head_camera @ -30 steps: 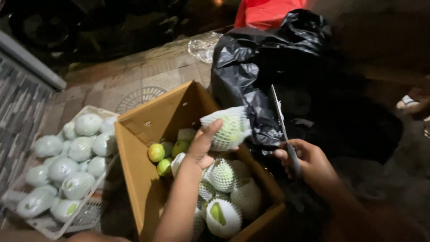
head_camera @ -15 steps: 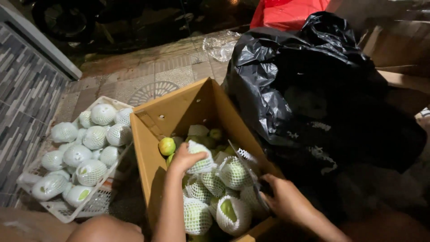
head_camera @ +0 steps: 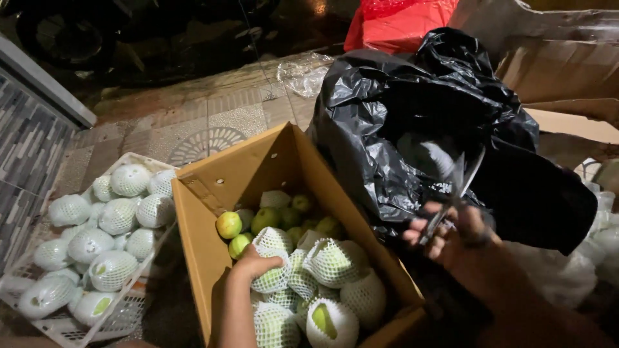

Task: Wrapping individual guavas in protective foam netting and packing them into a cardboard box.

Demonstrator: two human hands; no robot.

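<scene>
Black plastic fills the upper right of your view: a big bin bag point(head_camera: 412, 122), crumpled and glossy, slumped against the right wall of the cardboard box point(head_camera: 258, 167). That box stands open on the tiled floor point(head_camera: 206, 122), tilted a little toward you, and it holds a heap of green fruit. Most of the fruit wears white foam netting; a few bare green ones point(head_camera: 229, 225) lie at the far left of the heap.

To the left of the box, just beside it, you have a white plastic crate point(head_camera: 64, 325) packed with more netted fruit point(head_camera: 118, 216). Behind the bag lies something red point(head_camera: 393, 22), and a scrap of clear plastic point(head_camera: 303, 71) rests on the floor near it.

Your left hand point(head_camera: 255, 263) reaches down into the box, fingers closed over the top of one netted fruit point(head_camera: 271, 248), which sits in the heap against its neighbours. Your right hand point(head_camera: 451, 241) is up outside the box, at the lower edge of the black bag, gripping a pair of scissors point(head_camera: 461, 187) by the handles. The blades point up in front of the bag; they are blurred, so you cannot tell how far apart they stand. Your two hands are well apart, with the box wall between them.
</scene>
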